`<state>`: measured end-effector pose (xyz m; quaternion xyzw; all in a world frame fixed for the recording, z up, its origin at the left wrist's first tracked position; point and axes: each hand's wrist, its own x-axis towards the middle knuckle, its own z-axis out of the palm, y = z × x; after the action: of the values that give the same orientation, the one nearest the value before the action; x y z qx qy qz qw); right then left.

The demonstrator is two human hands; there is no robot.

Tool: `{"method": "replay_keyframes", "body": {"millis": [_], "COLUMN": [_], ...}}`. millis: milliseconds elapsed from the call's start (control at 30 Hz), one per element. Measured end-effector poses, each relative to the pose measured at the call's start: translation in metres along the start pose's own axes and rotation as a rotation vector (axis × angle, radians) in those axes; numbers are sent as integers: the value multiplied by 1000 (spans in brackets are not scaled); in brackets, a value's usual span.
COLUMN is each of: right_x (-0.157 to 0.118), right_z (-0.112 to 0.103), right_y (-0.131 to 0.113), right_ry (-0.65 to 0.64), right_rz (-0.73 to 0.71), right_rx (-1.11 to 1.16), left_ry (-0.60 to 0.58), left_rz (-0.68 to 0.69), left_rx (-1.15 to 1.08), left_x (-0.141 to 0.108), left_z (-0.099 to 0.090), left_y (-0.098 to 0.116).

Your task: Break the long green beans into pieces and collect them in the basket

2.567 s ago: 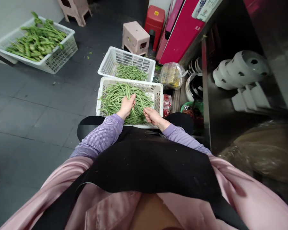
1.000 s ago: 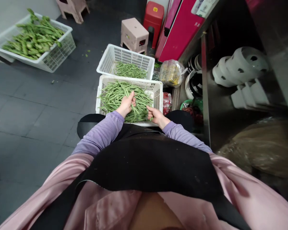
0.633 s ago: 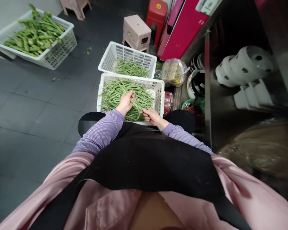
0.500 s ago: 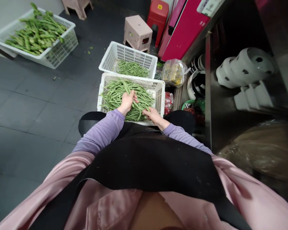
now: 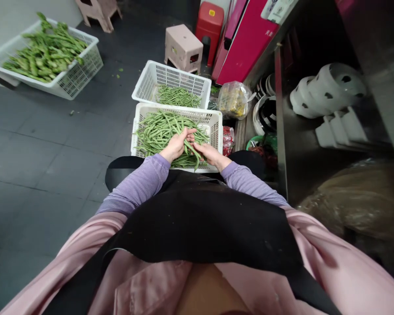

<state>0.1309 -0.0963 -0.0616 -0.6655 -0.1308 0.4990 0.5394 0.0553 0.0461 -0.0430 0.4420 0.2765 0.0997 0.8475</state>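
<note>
A white plastic basket (image 5: pixel 177 106) in front of my knees is heaped with long green beans (image 5: pixel 157 130). My left hand (image 5: pixel 177 143) is over the heap, its fingers closed round a small bunch of green beans that pokes out below it. Close against it on the right, my right hand (image 5: pixel 210 154) has its fingers at the same beans; whether it grips one is hard to make out. Behind stands a second white basket (image 5: pixel 174 70) with a smaller layer of green beans (image 5: pixel 179 96) in it.
At far left, a white basket (image 5: pixel 85 70) holds thick green stalks (image 5: pixel 46 54). Beyond are a pale stool (image 5: pixel 184 46) and a red stool (image 5: pixel 210 22). On the right are a plastic bag (image 5: pixel 234 99) and a metal shelf (image 5: pixel 280 131) with white bowls (image 5: pixel 328 89).
My hands have come together over the basket; the right hand has moved up to the left one. The bunch of green beans now points down toward me. The view has shifted slightly.
</note>
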Motion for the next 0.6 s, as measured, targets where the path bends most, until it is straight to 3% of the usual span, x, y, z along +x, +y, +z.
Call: {"method": "replay_keyframes", "body": {"millis": [67, 133, 233, 333, 467, 600], "right_x": [-3, -4, -3, 1, 2, -5], "right_z": [12, 17, 12, 3, -2, 0], "right_y": [-3, -2, 3, 5, 3, -4], "right_ry": [-20, 40, 128, 139, 190, 112], "right_rz": [-26, -39, -65, -157, -190, -123], "right_rx": [35, 17, -82, -196, -257, -167], "left_ry": [17, -19, -63, 0, 52, 20], "left_rz": [35, 3, -89, -108, -61, 27], "left_rx": [62, 127, 165, 142, 80, 109], "left_x": [2, 3, 2, 3, 4, 3], "left_z": [-2, -5, -8, -9, -11, -13], "left_y": [-5, -7, -7, -6, -5, -1]}}
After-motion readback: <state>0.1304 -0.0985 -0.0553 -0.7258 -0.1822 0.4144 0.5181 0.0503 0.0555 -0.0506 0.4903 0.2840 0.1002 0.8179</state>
